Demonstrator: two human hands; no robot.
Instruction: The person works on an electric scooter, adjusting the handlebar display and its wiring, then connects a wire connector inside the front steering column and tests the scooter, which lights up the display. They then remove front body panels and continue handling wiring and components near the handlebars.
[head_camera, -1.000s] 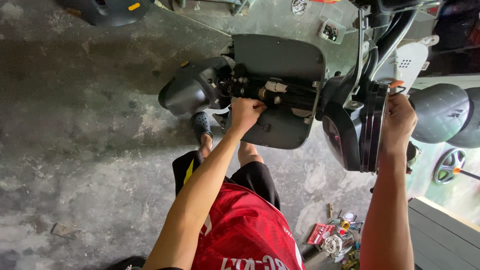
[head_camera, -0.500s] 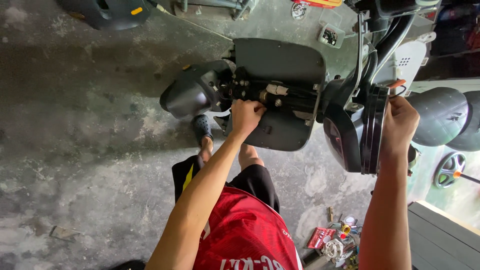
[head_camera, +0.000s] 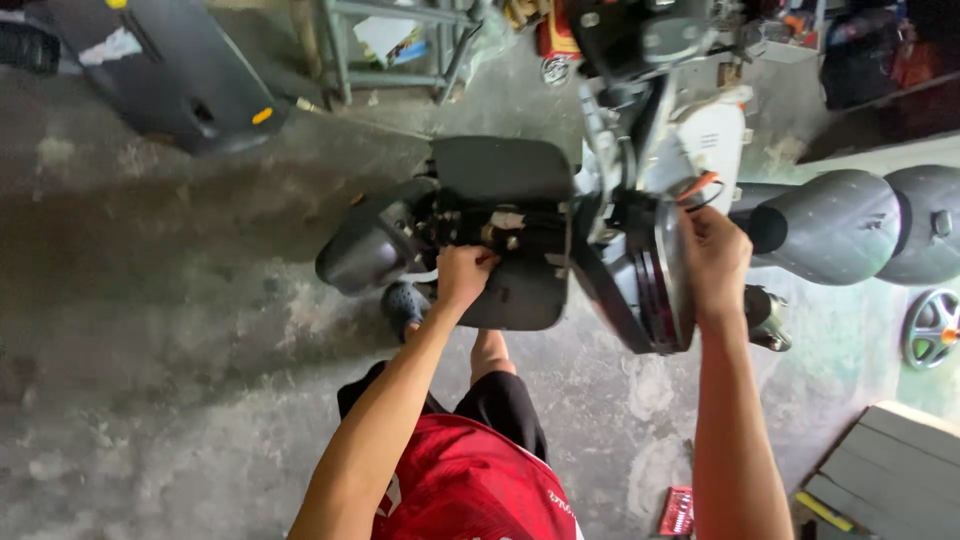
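Stained grey concrete floor (head_camera: 150, 330) spreads under a partly stripped scooter, with a loose dark body panel (head_camera: 160, 70) lying well beyond the hands and a metal stand frame (head_camera: 400, 50) near it.

Left hand (head_camera: 466, 277) is closed, fingers curled around something small at the exposed wiring and connectors (head_camera: 495, 228) on the inner side of the dark grey plastic front panel (head_camera: 505, 235) — exactly what it pinches is hidden by the knuckles. Just to the far left of that hand sits the rounded black headlight housing (head_camera: 365, 250), hanging off the same panel.

Right hand (head_camera: 712, 258) is closed over the edge of the black curved leg-shield cover (head_camera: 640, 290), gripping it near an orange wire (head_camera: 698, 186). Beyond it to the right lie the grey scooter seat sections (head_camera: 850, 225).

Risk, as I judge it: the front panel looks held mostly by its cables, so a hard tug from the left hand could strain or snap a connector. If the right hand slips, the leg-shield cover could swing down onto the sandalled foot (head_camera: 405, 305) directly below — or pinch the orange wire against the frame.
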